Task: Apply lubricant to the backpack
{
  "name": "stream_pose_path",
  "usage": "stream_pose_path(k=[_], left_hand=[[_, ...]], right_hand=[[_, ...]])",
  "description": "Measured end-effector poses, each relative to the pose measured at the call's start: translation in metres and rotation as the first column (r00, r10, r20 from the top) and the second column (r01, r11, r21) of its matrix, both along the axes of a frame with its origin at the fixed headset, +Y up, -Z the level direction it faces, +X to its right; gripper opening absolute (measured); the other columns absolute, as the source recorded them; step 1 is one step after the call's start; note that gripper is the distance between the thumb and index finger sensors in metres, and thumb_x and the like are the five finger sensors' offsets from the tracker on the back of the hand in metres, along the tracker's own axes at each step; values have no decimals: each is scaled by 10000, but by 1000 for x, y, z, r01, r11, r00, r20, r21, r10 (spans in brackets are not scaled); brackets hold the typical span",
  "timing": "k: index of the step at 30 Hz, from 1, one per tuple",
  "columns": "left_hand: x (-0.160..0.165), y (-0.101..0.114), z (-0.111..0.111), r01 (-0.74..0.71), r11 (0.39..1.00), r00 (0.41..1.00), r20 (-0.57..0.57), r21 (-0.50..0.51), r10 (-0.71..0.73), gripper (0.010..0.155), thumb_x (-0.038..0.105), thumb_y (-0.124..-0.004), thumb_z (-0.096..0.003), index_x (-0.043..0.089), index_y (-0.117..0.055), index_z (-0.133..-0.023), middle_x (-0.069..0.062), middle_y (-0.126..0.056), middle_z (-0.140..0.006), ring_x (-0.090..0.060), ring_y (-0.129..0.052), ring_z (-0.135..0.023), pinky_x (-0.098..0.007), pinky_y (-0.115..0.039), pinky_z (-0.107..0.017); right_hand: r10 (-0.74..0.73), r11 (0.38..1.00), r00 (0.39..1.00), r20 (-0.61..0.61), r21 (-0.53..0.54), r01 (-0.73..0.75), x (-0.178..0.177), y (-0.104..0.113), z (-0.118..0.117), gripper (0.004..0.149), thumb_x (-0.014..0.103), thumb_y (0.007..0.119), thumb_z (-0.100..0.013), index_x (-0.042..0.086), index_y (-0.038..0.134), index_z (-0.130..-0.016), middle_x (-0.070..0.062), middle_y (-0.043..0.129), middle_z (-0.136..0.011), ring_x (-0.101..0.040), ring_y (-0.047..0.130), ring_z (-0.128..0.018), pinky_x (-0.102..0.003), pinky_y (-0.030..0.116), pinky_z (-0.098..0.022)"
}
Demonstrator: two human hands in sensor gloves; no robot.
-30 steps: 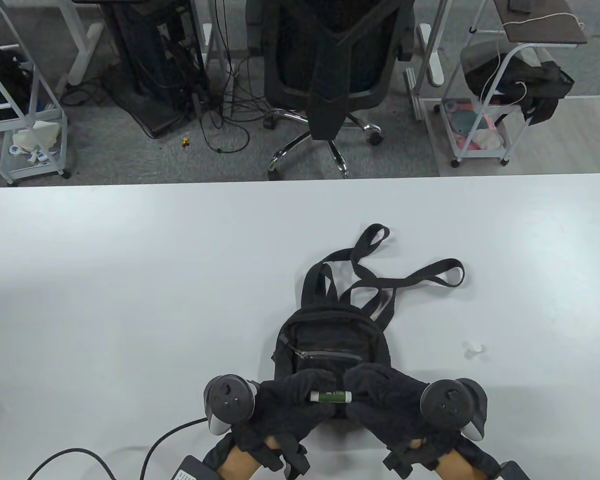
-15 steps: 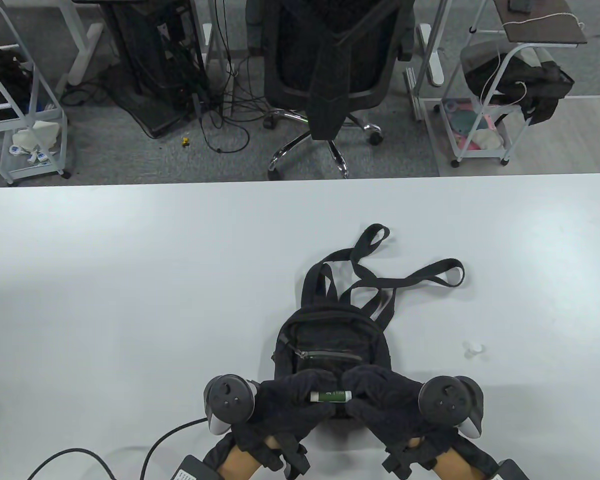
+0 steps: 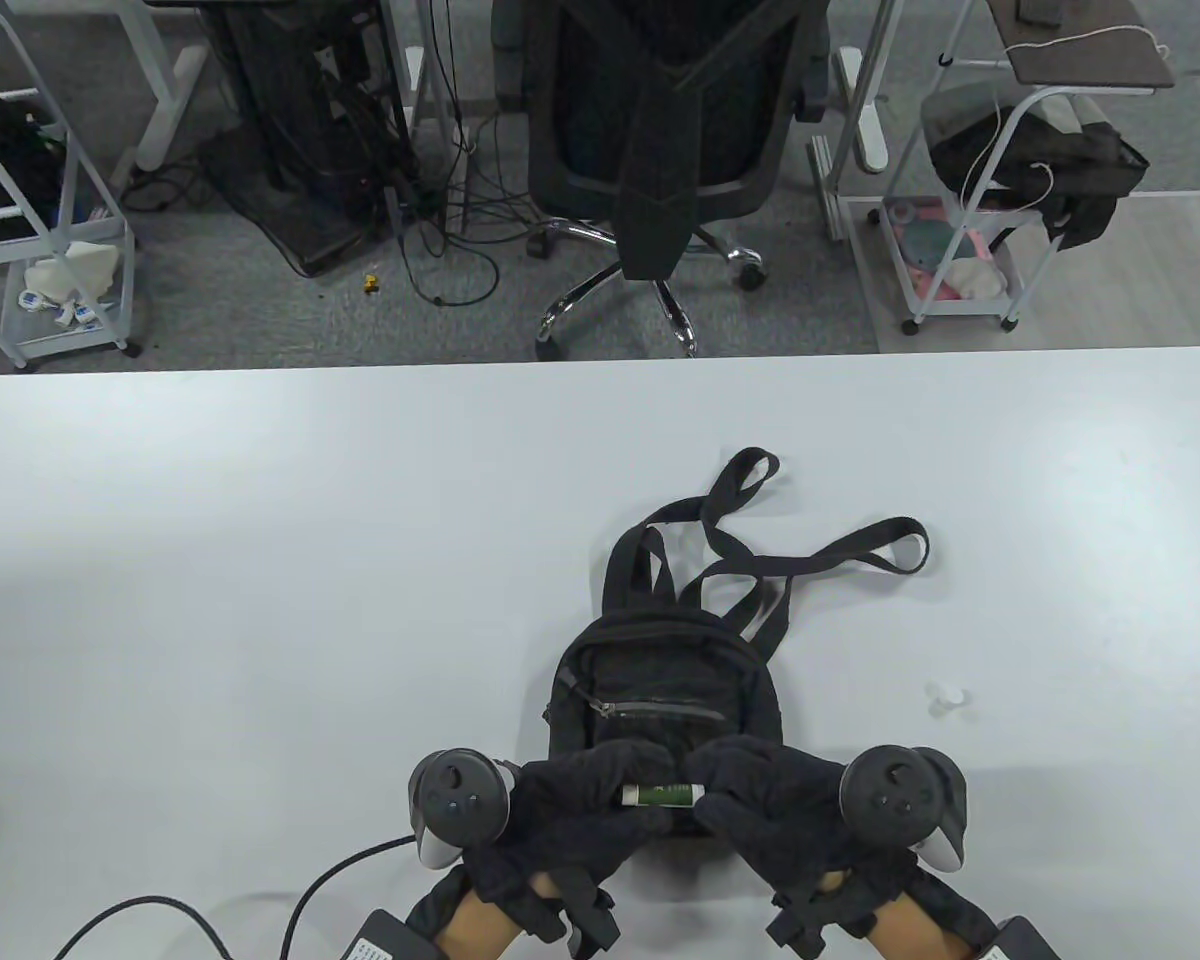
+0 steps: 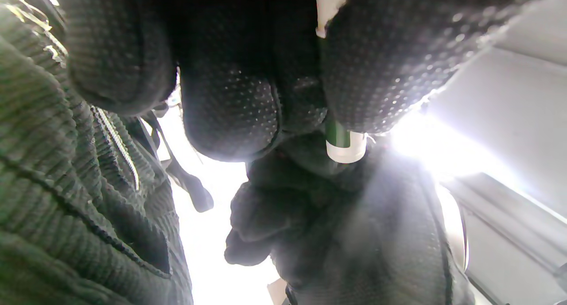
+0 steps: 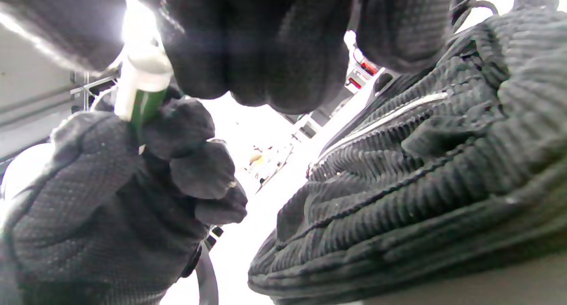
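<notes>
Two gloved hands meet at the near edge of the white table [image 3: 260,560], both closed on one small green lubricant stick [image 3: 662,794] that lies level between them. The left hand [image 3: 570,810] grips its left end, and the right hand [image 3: 770,815] pinches the white end at its right. From above, the stick shows only as a short green bar with pale tips; the left wrist view shows dotted fingertips [image 4: 381,75] wrapped round the green barrel and a white collar [image 4: 345,148] poking out below them. The right wrist view shows the black backpack [image 5: 421,172] just beside the hands, its ribbed cloth and zipper line close. Past the hands it lies flat, straps [image 3: 760,540] trailing away. Farther right sits a small white cap [image 3: 950,698], apart.
</notes>
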State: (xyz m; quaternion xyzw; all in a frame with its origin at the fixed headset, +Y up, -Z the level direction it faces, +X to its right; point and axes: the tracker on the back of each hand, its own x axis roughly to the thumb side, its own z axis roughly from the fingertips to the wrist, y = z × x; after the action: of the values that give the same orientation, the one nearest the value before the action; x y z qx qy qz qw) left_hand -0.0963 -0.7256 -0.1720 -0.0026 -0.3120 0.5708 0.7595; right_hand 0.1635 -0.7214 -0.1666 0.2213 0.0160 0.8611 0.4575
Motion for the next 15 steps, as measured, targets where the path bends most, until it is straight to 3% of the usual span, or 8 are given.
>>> stream_pose_path(k=[4, 10, 15], left_hand=[[0, 0, 0, -1, 1000, 1000, 1, 1, 1, 538, 359, -993, -367, 141, -838, -834, -70, -985, -710, -296, -1125, -493, -510, -963, -396], [0, 0, 0, -2, 1000, 1000, 3, 4, 2, 538, 361, -994, -364, 138, -842, -830, -70, -990, -700, -293, -1128, -481, -508, -965, -390], [-1, -2, -2, -7, 1000, 1000, 0, -12, 7, 538, 362, -996, -363, 136, -844, -827, -67, -994, -687, -302, -1126, -460, -506, -967, -383]], right_hand=[[4, 1000, 1000, 5, 30, -4, 0, 4, 2, 546, 584, 889, -426, 387, 751, -915, 59, 792, -943, -182, 978, -692, -453, 814, -531], [-6, 1000, 1000, -12, -10, 5, 0, 0, -1, 514, 653, 759, -451, 355, 835, -863, 37, 861, -885, -206, 1001, -652, -465, 817, -517], [19, 1000, 1000, -8, 17, -19, 0, 1, 0, 583, 611, 887, -418, 370, 745, -929, 49, 788, -950, -194, 973, -703, -460, 810, -531]])
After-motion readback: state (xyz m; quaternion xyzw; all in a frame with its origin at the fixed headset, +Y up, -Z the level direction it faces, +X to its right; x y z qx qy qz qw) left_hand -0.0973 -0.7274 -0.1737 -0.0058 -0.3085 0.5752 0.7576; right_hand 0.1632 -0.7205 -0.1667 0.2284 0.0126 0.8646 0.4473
